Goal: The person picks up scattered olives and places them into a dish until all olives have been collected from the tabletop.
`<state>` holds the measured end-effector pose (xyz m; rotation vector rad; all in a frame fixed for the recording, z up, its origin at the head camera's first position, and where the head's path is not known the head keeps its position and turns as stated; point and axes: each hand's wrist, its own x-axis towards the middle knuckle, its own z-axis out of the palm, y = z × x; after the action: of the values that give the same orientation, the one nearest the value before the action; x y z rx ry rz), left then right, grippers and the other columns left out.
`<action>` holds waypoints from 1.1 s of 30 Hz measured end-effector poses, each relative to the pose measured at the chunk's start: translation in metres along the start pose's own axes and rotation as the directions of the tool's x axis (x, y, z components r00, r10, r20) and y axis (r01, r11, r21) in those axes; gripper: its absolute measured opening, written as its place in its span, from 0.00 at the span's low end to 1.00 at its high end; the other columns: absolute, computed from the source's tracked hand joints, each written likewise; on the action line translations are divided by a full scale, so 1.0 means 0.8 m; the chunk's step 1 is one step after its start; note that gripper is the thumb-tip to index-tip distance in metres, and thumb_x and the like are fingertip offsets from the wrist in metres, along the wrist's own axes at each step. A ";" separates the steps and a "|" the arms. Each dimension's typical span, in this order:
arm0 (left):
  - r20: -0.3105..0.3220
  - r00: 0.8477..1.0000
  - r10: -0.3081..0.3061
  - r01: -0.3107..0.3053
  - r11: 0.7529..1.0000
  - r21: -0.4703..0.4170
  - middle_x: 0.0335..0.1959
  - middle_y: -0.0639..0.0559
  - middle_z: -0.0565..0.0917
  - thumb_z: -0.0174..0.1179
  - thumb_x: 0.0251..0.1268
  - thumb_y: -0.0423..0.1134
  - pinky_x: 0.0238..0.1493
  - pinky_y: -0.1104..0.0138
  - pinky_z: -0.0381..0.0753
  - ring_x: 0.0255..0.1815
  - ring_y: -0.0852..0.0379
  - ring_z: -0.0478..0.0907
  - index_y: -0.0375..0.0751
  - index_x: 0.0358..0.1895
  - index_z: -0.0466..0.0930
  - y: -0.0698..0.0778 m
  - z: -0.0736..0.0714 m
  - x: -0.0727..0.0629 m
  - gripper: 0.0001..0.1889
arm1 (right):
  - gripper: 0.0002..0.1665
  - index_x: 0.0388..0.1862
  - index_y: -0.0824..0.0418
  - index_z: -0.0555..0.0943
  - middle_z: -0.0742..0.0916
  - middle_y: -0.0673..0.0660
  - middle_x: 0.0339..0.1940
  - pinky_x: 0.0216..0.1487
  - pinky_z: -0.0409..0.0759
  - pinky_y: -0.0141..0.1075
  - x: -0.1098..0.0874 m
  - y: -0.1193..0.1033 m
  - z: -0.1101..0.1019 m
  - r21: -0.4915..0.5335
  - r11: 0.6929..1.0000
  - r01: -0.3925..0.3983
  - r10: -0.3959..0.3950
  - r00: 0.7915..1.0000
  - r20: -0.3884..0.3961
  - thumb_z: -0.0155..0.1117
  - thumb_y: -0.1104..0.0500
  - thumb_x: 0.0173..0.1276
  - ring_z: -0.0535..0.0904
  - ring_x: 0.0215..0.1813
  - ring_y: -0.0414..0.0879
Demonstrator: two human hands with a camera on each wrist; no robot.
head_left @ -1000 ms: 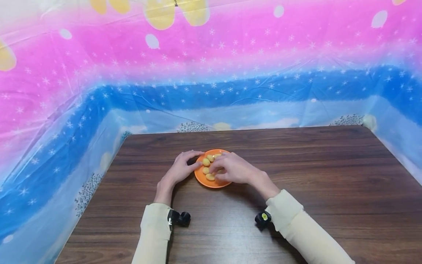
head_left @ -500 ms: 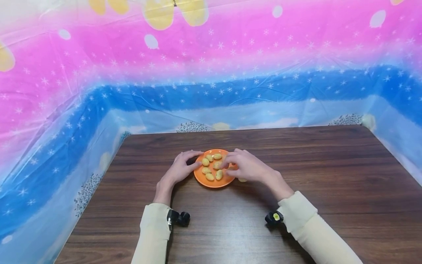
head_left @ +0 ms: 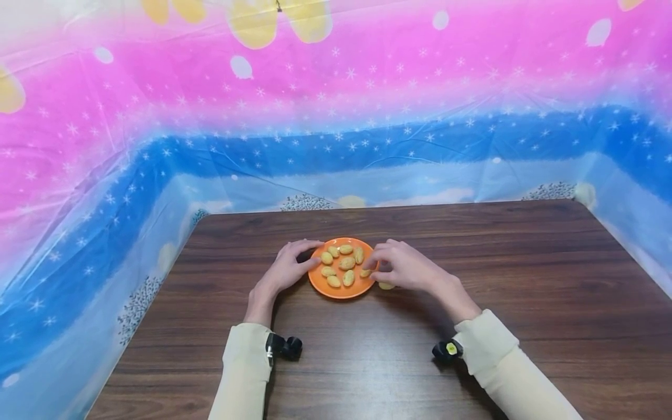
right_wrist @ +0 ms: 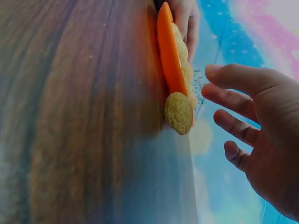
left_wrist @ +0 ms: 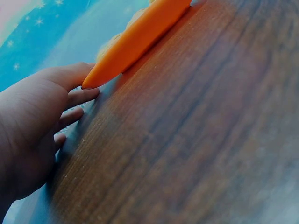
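An orange plate (head_left: 345, 291) holds several tan, oval, pitted pieces (head_left: 346, 263) that look like peanuts in their shells. One more peanut (right_wrist: 178, 113) lies on the table just off the plate's right side, partly under my right hand in the head view. My left hand (head_left: 287, 267) rests at the plate's left rim, thumb and forefinger spread and touching the edge; in the left wrist view the thumb meets the rim. Over the right rim, my right hand (head_left: 406, 265) hovers with fingers loosely bent and apart. Nothing shows between them in the right wrist view.
The plate stands on a dark wood-grain table (head_left: 336, 356), towards its far half. Pink and blue patterned cloth (head_left: 336, 140) hangs behind and at both sides. A small black camera (head_left: 286, 347) sits on the left wrist.
My right hand has drawn back to the right from over the plate's middle, uncovering peanuts there and the loose one beside it. The left hand has stayed at the rim.
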<state>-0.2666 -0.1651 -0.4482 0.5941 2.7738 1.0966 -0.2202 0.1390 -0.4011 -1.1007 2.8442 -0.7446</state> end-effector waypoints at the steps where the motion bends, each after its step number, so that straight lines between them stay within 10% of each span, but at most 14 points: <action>1: 0.000 1.000 -0.001 0.001 1.000 0.000 0.72 0.51 0.72 0.56 0.73 0.51 0.80 0.45 0.39 0.80 0.46 0.53 0.57 0.69 0.73 0.000 0.000 0.000 0.24 | 0.10 0.47 0.50 0.88 0.86 0.43 0.43 0.48 0.75 0.39 -0.002 0.001 0.000 0.008 1.000 -0.008 0.008 1.000 0.004 0.69 0.55 0.67 0.77 0.46 0.44; 33: -0.007 1.000 0.007 -0.007 1.000 0.000 0.71 0.50 0.73 0.57 0.73 0.51 0.81 0.47 0.38 0.80 0.44 0.54 0.55 0.69 0.74 0.002 0.000 0.000 0.24 | 0.13 0.48 0.45 0.86 0.84 0.45 0.45 0.44 0.76 0.37 -0.037 0.032 -0.005 0.201 0.967 -0.155 0.127 0.982 0.143 0.69 0.46 0.67 0.76 0.43 0.43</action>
<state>-0.2664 -0.1638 -0.4473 0.6015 2.7802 1.1016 -0.2149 0.1761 -0.4138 -0.8730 2.6287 -0.9045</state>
